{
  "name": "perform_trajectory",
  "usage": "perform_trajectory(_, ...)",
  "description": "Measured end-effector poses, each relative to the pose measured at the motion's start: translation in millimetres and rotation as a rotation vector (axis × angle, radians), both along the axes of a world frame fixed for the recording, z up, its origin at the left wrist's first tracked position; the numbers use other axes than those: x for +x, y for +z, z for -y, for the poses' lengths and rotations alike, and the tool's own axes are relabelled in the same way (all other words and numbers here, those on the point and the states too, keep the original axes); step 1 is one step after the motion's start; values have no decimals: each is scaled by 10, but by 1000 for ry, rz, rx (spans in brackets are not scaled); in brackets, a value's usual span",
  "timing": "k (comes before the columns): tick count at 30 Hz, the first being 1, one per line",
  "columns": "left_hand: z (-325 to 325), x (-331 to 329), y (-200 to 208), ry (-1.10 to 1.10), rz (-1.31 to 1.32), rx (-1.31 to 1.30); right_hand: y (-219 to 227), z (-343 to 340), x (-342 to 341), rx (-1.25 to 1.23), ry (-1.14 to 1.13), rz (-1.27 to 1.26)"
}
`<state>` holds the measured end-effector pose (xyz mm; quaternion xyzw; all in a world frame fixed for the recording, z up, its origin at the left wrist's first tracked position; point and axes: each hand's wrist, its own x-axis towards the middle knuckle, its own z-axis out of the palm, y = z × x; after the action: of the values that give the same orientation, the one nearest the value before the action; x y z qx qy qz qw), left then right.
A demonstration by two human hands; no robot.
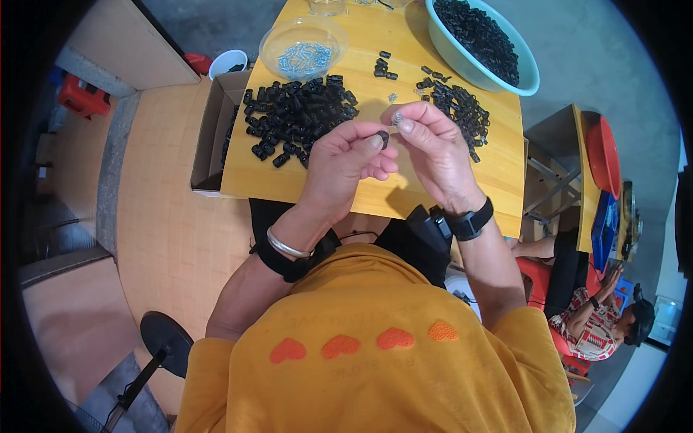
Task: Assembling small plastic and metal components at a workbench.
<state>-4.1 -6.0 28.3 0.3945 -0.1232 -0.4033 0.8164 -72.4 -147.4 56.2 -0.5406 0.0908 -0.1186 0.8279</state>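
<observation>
Over the near part of the yellow wooden table, both my hands are close together. Between thumb and fingers of my left hand is a small black plastic part, roundish and mostly covered. My right hand pinches a small silvery metal piece, perhaps a spring or screw; it is too small to tell. Beyond my left hand lies a heap of short black cylindrical parts. Past my right hand is a second pile of smaller black parts.
A clear round dish with small silvery pieces stands at the far left of the table. A light-green basin of black parts sits far right. A cardboard box adjoins the left edge. Another person sits to the right.
</observation>
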Motion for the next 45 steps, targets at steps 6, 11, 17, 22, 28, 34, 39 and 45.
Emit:
perform_trajectory(6, -19, -76, 137, 35, 44, -49, 16, -218, -52, 243, -93, 18)
perform_trajectory(11, -22, -117, 124, 64, 70, -36, -56, -265, -112, 306, -64, 10)
perform_trajectory(17, -28, -136, 82, 97, 138, 4, -96, -332, -131, 395, -59, 33)
perform_trajectory(22, -32, -119, 60, 122, 269, 54, -110, -332, -123, 261, -128, 22)
perform_trajectory(28, -27, -105, 61, 116, 327, 90, -78, -310, -150, 108, -156, 52)
perform_trajectory(34, -26, -106, 52, 89, 329, 80, -82, -256, -164, -221, -185, 91)
perform_trajectory(39, -31, -107, 47, 87, 341, 91, -116, -201, -162, -602, -246, 139)
perform_trajectory(45, -29, -100, 27, 81, 299, 89, -104, -235, -178, -355, -162, 117)
